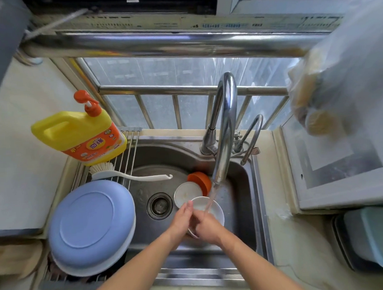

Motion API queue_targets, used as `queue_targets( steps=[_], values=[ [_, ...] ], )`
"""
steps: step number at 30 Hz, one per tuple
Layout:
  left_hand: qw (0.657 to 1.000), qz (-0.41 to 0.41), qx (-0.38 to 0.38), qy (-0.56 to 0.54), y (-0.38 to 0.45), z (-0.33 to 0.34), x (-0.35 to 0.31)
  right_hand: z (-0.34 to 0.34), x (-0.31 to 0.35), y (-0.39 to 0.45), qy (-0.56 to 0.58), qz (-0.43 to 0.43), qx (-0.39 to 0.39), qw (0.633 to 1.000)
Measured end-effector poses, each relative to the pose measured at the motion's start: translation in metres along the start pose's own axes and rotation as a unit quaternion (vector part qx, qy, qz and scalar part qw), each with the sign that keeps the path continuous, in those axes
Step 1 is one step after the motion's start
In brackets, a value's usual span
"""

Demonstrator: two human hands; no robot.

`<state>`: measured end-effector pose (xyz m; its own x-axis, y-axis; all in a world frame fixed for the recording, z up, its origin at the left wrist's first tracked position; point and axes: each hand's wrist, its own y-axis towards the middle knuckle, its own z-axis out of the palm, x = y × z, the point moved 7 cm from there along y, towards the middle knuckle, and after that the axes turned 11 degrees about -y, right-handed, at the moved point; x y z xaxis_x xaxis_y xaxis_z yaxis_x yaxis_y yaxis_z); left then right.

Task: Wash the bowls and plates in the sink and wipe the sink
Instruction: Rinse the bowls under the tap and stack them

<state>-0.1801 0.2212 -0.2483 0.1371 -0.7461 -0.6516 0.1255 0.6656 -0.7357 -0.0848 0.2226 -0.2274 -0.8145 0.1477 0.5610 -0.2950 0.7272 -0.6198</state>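
White round ceramic bowl (pixel 211 209), at five o'clock in the steel sink (pixel 242 175), is gripped by left hand (pixel 181 219) and right hand (pixel 206 226) under running water (pixel 211 195).

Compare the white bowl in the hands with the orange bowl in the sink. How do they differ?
The white bowl is held by both hands, the left hand and the right hand, under the running water; the orange bowl lies untouched, away from the stream. The white bowl faces roughly upward, tilted, while the orange bowl is tipped onto its side. Their colours also differ. Both are inside the sink.
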Motion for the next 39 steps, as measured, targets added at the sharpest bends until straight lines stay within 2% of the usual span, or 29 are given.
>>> queue_targets(
  steps=[1,3,4,6,8,9,11,13,14,16,17,19,21,22,25,26,27,29,31,33,35,37,39],
  values=[
    [0.999,0.030,-0.017,0.005,0.002,-0.003,-0.006,0.004,-0.004,0.000,-0.004,0.010,0.029,1.000],
    [0.994,0.082,-0.024,0.061,0.009,-0.006,-0.012,0.004,-0.014,0.004,-0.080,0.052,0.042,0.995],
    [0.991,0.098,-0.021,0.085,0.014,-0.007,-0.009,-0.003,-0.019,0.006,-0.113,0.091,0.017,0.989],
    [0.988,0.112,-0.015,0.102,0.027,-0.008,0.002,-0.019,-0.023,0.011,-0.082,0.116,-0.080,0.987],
    [0.988,0.117,-0.016,0.102,0.020,-0.004,-0.008,-0.027,-0.003,0.010,-0.026,0.044,-0.107,0.993],
    [0.989,0.118,-0.020,0.088,0.015,-0.002,-0.014,-0.023,0.004,0.011,0.012,0.005,-0.080,0.997],
    [0.992,0.104,-0.028,0.067,0.008,-0.002,-0.023,-0.007,0.009,0.006,0.044,-0.007,0.014,0.999],
    [0.992,0.095,-0.028,0.078,0.007,-0.004,-0.024,0.003,-0.005,0.008,-0.045,0.030,0.087,0.995],
    [0.991,0.091,-0.023,0.091,0.007,-0.004,-0.023,-0.001,-0.015,0.012,-0.086,0.067,0.074,0.991],
    [0.993,0.074,-0.011,0.087,0.006,0.000,-0.019,-0.019,-0.018,0.007,-0.071,0.120,-0.013,0.990],
    [0.995,0.068,-0.013,0.073,0.003,0.003,-0.021,-0.024,-0.006,0.005,-0.059,0.087,-0.039,0.994],
    [0.998,0.029,-0.039,0.031,-0.002,0.003,-0.021,-0.026,0.020,0.000,-0.043,-0.005,-0.044,0.998],
    [0.998,-0.037,-0.041,-0.007,-0.005,0.001,-0.017,-0.013,0.025,-0.003,-0.002,-0.041,0.002,0.999],
    [0.996,-0.075,-0.046,-0.015,-0.008,-0.004,-0.015,-0.011,0.024,-0.008,-0.018,-0.045,0.022,0.999],
    [0.976,-0.207,-0.049,-0.041,-0.009,-0.022,-0.005,-0.017,0.016,-0.016,-0.108,-0.085,-0.009,0.990],
    [0.971,-0.227,-0.056,-0.049,-0.011,-0.026,-0.006,-0.021,0.014,-0.018,-0.123,-0.096,-0.036,0.987],
    [0.969,-0.236,-0.061,-0.049,-0.011,-0.029,-0.006,-0.025,0.010,-0.018,-0.114,-0.098,-0.063,0.987],
    [0.966,-0.244,-0.066,-0.045,-0.010,-0.031,-0.006,-0.027,0.001,-0.014,-0.042,-0.063,-0.067,0.995],
    [0.966,-0.252,-0.056,0.012,-0.011,-0.023,-0.003,-0.029,-0.007,-0.010,0.039,-0.013,-0.076,0.996],
    [0.975,-0.185,-0.053,0.114,-0.010,-0.013,-0.005,-0.032,-0.011,-0.007,0.094,0.021,-0.108,0.989],
    [0.974,-0.036,-0.074,0.212,-0.005,-0.013,-0.015,-0.034,-0.015,-0.007,0.133,0.055,-0.124,0.982],
    [0.962,0.055,-0.027,0.265,-0.002,-0.003,-0.011,-0.033,-0.021,-0.005,0.165,0.094,-0.119,0.975],
    [0.935,0.123,0.024,0.333,-0.003,0.010,0.003,-0.032,-0.022,-0.009,0.222,0.123,-0.101,0.962]
  ],
)
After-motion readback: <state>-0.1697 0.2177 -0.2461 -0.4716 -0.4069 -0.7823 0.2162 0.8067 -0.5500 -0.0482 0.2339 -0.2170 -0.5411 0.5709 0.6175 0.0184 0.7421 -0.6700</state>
